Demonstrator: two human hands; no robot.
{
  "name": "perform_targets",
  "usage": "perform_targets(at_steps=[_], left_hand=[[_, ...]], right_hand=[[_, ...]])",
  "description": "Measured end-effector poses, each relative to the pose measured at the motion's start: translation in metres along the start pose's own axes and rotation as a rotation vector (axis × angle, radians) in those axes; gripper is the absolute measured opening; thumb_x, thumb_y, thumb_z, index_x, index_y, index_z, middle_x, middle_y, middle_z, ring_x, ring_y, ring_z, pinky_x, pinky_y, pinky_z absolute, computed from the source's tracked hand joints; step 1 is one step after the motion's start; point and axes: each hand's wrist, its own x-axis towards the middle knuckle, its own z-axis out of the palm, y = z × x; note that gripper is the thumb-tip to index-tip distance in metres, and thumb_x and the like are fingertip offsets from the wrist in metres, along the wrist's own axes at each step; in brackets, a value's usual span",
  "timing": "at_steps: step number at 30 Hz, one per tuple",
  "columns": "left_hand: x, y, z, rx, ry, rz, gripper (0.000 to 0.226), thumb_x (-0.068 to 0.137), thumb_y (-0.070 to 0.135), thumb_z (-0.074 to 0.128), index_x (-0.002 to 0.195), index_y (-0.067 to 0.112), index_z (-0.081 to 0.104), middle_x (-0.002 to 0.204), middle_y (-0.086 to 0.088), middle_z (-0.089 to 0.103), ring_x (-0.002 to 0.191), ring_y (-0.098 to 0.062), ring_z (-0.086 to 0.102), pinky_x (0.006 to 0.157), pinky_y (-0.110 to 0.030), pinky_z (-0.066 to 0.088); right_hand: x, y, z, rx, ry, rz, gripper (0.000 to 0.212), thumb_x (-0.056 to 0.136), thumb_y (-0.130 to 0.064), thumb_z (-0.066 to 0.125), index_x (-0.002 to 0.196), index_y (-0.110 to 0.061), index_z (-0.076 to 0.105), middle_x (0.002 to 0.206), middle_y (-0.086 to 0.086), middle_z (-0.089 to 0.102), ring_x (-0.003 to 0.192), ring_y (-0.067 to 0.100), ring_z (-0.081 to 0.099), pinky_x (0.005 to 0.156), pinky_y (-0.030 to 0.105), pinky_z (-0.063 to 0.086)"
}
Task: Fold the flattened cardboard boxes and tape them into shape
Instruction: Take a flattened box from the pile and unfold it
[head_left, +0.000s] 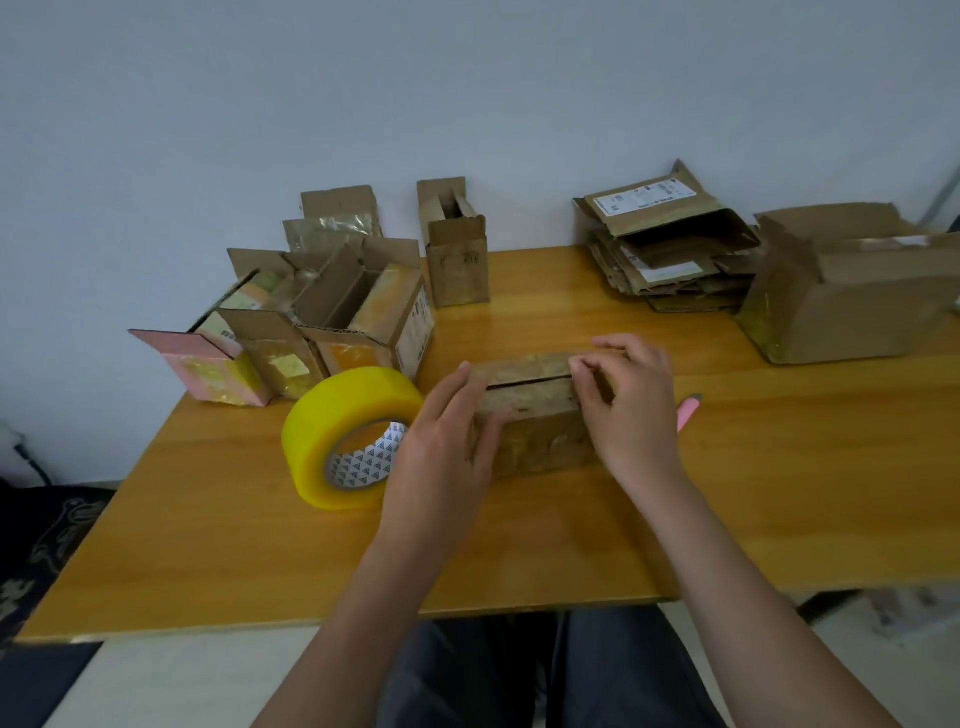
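I am holding a small cardboard box (530, 410) at the middle of the wooden table (779, 493), its top flaps folded shut with a dark seam showing between them. My left hand (441, 441) is resting against the box's left end, fingers straight and close together, thumb lying along the near face. My right hand (628, 410) is lying over the right end, fingers curled down onto the top flap; whether they are pinching anything I cannot tell. A roll of yellow packing tape (348, 436) is standing on edge just beside my left hand. A pink object (688, 410) is showing past my right hand. Assembled boxes (332, 322) are sitting at far left, a stack of flattened boxes (670, 249) at far right, beside a large open carton (852, 291).
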Motion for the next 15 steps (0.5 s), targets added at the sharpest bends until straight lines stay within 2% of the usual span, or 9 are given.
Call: perform_targets(at_steps=[2, 4, 6, 7, 10, 12, 15], left_hand=[[-0.006, -0.009, -0.009, -0.025, 0.178, 0.110, 0.036, 0.095, 0.022, 0.060, 0.126, 0.004, 0.063, 0.132, -0.010, 0.060, 0.121, -0.017, 0.056, 0.101, -0.019, 0.045], [-0.013, -0.023, -0.019, 0.007, 0.370, 0.134, 0.036, 0.092, 0.016, 0.061, 0.125, 0.001, 0.061, 0.128, -0.014, 0.060, 0.120, -0.019, 0.053, 0.101, -0.014, 0.041], [-0.021, -0.036, -0.028, 0.026, 0.478, 0.022, 0.047, 0.088, 0.016, 0.066, 0.131, 0.003, 0.054, 0.131, -0.019, 0.052, 0.123, -0.025, 0.046, 0.098, -0.022, 0.040], [-0.025, -0.044, -0.031, 0.018, 0.494, -0.082, 0.054, 0.087, 0.019, 0.069, 0.135, 0.004, 0.048, 0.134, -0.021, 0.046, 0.126, -0.029, 0.042, 0.098, -0.028, 0.040], [-0.035, -0.067, -0.036, -0.063, 0.365, -0.418, 0.079, 0.083, 0.020, 0.076, 0.148, 0.009, 0.031, 0.145, -0.018, 0.030, 0.132, -0.034, 0.036, 0.101, -0.045, 0.042], [-0.038, -0.076, -0.037, -0.148, 0.244, -0.590, 0.088, 0.085, 0.020, 0.074, 0.153, 0.014, 0.020, 0.151, -0.013, 0.028, 0.135, -0.032, 0.035, 0.104, -0.047, 0.040], [-0.041, -0.085, -0.035, -0.305, 0.203, -0.686, 0.086, 0.088, 0.018, 0.071, 0.154, 0.021, 0.018, 0.152, -0.006, 0.035, 0.136, -0.027, 0.038, 0.109, -0.046, 0.040]], right_hand=[[0.001, -0.006, -0.005, -0.054, -0.017, -0.022, 0.022, 0.097, -0.025, 0.057, 0.102, -0.012, 0.074, 0.121, 0.005, 0.061, 0.113, 0.024, 0.047, 0.084, 0.013, 0.024], [0.000, -0.016, -0.006, -0.075, -0.024, -0.071, 0.021, 0.098, -0.022, 0.057, 0.106, -0.012, 0.073, 0.126, 0.004, 0.061, 0.118, 0.022, 0.046, 0.093, 0.018, 0.031], [-0.004, -0.028, -0.003, -0.069, -0.029, -0.135, 0.021, 0.097, -0.020, 0.056, 0.108, -0.012, 0.072, 0.127, 0.005, 0.061, 0.122, 0.021, 0.047, 0.107, 0.033, 0.038], [-0.008, -0.035, 0.001, -0.064, -0.036, -0.169, 0.022, 0.097, -0.021, 0.055, 0.109, -0.011, 0.071, 0.128, 0.006, 0.061, 0.125, 0.022, 0.048, 0.111, 0.039, 0.037], [-0.018, -0.053, 0.014, -0.075, -0.102, -0.253, 0.030, 0.097, -0.026, 0.052, 0.121, -0.014, 0.065, 0.137, 0.005, 0.057, 0.135, 0.023, 0.043, 0.119, 0.045, 0.023], [-0.023, -0.062, 0.022, -0.112, -0.160, -0.287, 0.038, 0.097, -0.032, 0.049, 0.131, -0.017, 0.058, 0.145, 0.004, 0.050, 0.141, 0.022, 0.036, 0.121, 0.048, 0.016], [-0.026, -0.065, 0.031, -0.167, -0.212, -0.267, 0.049, 0.098, -0.045, 0.039, 0.136, -0.017, 0.054, 0.148, 0.003, 0.048, 0.141, 0.021, 0.037, 0.120, 0.049, 0.019]])
